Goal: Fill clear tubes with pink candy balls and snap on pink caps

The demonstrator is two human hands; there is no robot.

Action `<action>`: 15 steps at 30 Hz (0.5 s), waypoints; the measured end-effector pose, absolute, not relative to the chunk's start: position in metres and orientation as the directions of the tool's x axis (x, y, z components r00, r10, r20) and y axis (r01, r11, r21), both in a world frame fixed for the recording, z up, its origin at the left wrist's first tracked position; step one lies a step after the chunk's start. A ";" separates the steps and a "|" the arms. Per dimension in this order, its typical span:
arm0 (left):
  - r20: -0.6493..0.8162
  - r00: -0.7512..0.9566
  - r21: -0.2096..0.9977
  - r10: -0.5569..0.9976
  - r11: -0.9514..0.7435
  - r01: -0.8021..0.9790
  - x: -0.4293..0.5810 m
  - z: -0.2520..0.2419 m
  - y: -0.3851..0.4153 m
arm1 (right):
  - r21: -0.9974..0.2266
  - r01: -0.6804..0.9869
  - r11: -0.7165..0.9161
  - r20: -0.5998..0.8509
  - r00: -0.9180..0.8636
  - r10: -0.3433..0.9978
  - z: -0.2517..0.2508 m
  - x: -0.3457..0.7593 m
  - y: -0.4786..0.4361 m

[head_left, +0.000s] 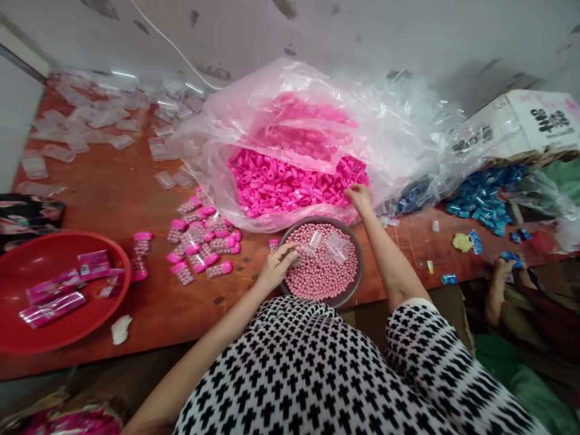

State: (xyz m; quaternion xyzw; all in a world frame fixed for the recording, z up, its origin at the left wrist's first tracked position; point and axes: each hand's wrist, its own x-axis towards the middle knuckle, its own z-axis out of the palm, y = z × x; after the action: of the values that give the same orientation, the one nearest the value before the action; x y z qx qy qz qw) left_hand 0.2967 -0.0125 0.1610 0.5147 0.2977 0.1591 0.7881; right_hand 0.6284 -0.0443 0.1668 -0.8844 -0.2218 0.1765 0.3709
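My left hand (275,269) hangs over the rim of a round metal bowl (357,272) filled with pink candy balls (317,278). Its fingers curl around what looks like a small clear plastic tube (302,251). Further clear tubes (338,248) lie on the balls. My right hand (360,199) rests at the lip of a large clear plastic bag (290,78), touching the heap of pink plastic caps (290,184) inside. I cannot tell whether its fingers hold a cap. Filled tubes with pink caps (202,238) lie on the wooden table (113,205) left of the bowl.
A red basin (63,290) holds pink packets at the left. Loose clear tubes (95,124) cover the far left of the table. Blue packets (483,202) lie at the right beside a white cardboard box (521,127). A co-worker's hand (505,269) holds a blue item.
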 end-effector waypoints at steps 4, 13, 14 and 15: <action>-0.255 0.771 0.893 0.583 0.449 -0.044 0.311 0.171 -0.013 | -0.965 -0.043 -0.257 -0.208 0.723 0.659 0.190 0.607 -0.079; -0.243 0.753 0.809 0.611 0.556 -0.190 0.329 0.192 -0.029 | -0.959 -0.266 -0.093 -0.222 0.509 0.832 0.225 0.506 -0.111; -0.244 0.749 0.808 0.616 0.556 -0.194 0.329 0.193 -0.030 | -0.958 -0.269 -0.103 -0.226 0.482 0.846 0.225 0.498 -0.112; -0.247 0.745 0.812 0.620 0.552 -0.191 0.328 0.194 -0.031 | -0.959 -0.263 -0.109 -0.226 0.470 0.853 0.224 0.490 -0.114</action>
State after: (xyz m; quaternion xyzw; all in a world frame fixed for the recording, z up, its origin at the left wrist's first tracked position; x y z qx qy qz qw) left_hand 0.3285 -0.0311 0.1942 0.4073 0.2637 0.2413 0.8405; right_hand 0.4903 -0.1138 0.2242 -0.5928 -0.2488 0.4505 0.6195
